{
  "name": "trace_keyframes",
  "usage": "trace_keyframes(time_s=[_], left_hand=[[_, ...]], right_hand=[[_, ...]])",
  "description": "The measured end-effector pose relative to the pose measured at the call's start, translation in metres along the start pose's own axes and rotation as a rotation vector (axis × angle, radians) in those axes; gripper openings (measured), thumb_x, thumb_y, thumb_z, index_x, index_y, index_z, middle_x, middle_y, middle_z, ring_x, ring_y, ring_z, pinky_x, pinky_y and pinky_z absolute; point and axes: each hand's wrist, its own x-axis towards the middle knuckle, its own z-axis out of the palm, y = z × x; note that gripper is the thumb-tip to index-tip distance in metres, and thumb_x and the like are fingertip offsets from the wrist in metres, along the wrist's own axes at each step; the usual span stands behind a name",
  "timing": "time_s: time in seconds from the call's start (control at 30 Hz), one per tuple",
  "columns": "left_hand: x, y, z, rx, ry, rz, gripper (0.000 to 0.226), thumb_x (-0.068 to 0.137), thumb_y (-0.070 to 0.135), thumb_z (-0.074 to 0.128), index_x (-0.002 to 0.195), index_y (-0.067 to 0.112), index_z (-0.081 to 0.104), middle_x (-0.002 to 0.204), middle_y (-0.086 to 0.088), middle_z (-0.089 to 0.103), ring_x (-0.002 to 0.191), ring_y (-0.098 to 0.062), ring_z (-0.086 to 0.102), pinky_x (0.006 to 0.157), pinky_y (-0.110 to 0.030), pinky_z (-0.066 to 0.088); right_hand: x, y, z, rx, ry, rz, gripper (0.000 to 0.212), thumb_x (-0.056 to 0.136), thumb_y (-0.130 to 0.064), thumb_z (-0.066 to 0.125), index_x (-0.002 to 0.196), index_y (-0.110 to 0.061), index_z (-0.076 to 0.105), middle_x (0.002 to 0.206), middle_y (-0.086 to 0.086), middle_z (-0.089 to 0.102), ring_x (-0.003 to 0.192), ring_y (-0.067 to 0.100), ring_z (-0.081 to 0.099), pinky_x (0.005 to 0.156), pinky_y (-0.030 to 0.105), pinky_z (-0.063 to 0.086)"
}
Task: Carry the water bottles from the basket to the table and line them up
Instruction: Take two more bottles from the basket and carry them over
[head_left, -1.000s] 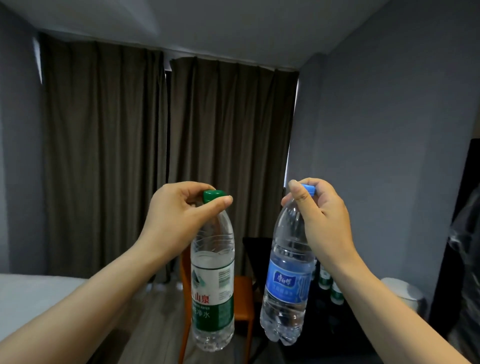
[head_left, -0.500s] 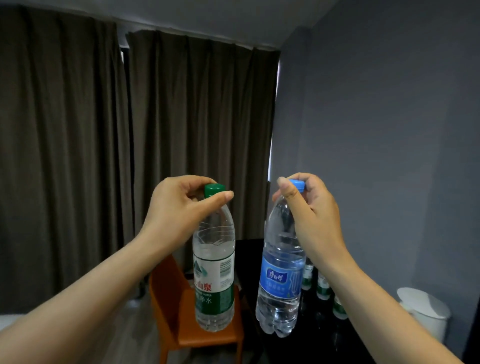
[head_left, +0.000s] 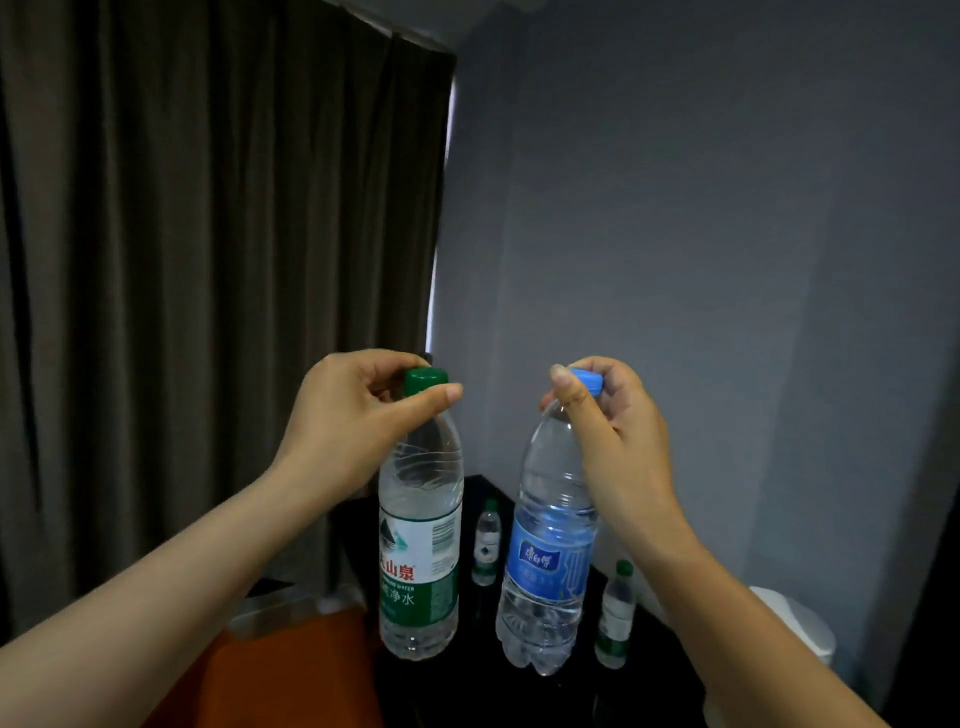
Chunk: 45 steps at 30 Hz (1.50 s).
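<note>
- Left hand (head_left: 353, 421): its fingers (head_left: 436, 397) are curled round the green cap (head_left: 426, 379), thumb across the neck, in a pinch grip.
- The green-label bottle (head_left: 420, 545) hangs upright at 6 o'clock from that hand, its base over the near edge of the dark worktop (head_left: 519, 696).
- Right hand (head_left: 618, 431): its fingers (head_left: 569, 387) pinch the blue cap (head_left: 587, 379), thumb on the near side.
- The blue-label bottle (head_left: 548, 561) hangs below that hand, slightly tilted, base toward 7 o'clock. It is at 3 o'clock of the green-label bottle, not touching it.
- Two small bottles stand upright on the worktop: far small bottle (head_left: 487, 543) shows between the held pair; near small bottle (head_left: 615, 618) is at 3 o'clock of the blue-label bottle's base.
- Surroundings: orange chair (head_left: 270, 675) at 7 o'clock of the view, white bin (head_left: 789, 623) at 4 o'clock, brown curtain (head_left: 208, 260) at 10 o'clock, grey wall (head_left: 701, 260) at 2 o'clock.
</note>
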Motion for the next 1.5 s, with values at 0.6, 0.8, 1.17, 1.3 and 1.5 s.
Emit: trace_keyframes(time_s=[0.6,0.8,1.17,1.3,1.5], left_hand=[[0.131,-0.208,0.168,-0.136,-0.159,-0.042,0.029,0.062,0.055,0.073,0.076,0.03,0.073,0.05,0.01,0.057,0.045,0.001,0.044,0.047,-0.009,0.038],[0.156,-0.268,0.223,-0.099,-0.206,-0.089,0.034,0.059,0.061,0.069,0.078,0.033,0.07,0.061,-0.004,0.063,0.046,0.0,0.044,0.051,-0.03,0.047],[0.16,-0.387,0.315,-0.107,-0.49,-0.154,0.019,0.069,0.042,0.079,0.074,0.028,0.068,0.052,0.013,0.057,0.049,0.001,0.049,0.048,-0.008,0.035],[0.146,-0.433,0.348,-0.117,-0.597,-0.231,0.022,0.064,0.038,0.083,0.077,0.028,0.069,0.051,0.011,0.057,0.047,0.0,0.049,0.048,-0.009,0.037],[0.109,-0.488,0.39,-0.082,-0.801,-0.259,0.022,0.065,0.04,0.08,0.076,0.028,0.065,0.063,0.016,0.064,0.054,-0.001,0.059,0.05,-0.016,0.047]], right_hand=[[0.117,0.209,0.008,-0.256,0.141,0.079,0.024,0.086,-0.039,0.06,0.097,-0.018,0.059,0.086,0.003,0.07,0.078,0.012,0.065,0.066,0.017,0.049],[0.143,0.287,0.007,-0.296,0.102,0.135,0.022,0.088,-0.033,0.062,0.098,-0.014,0.057,0.085,0.0,0.066,0.074,0.008,0.063,0.063,0.019,0.049],[0.135,0.42,0.012,-0.427,0.104,0.398,0.023,0.084,-0.038,0.066,0.102,-0.03,0.054,0.091,-0.011,0.067,0.083,0.004,0.065,0.073,0.021,0.054],[0.121,0.46,0.012,-0.546,0.026,0.537,0.033,0.082,-0.049,0.064,0.108,-0.033,0.054,0.092,-0.005,0.069,0.086,0.009,0.068,0.078,0.037,0.057],[0.09,0.514,0.013,-0.794,0.009,0.633,0.028,0.082,-0.041,0.068,0.104,-0.028,0.056,0.088,-0.011,0.066,0.081,0.003,0.063,0.071,0.024,0.054]])
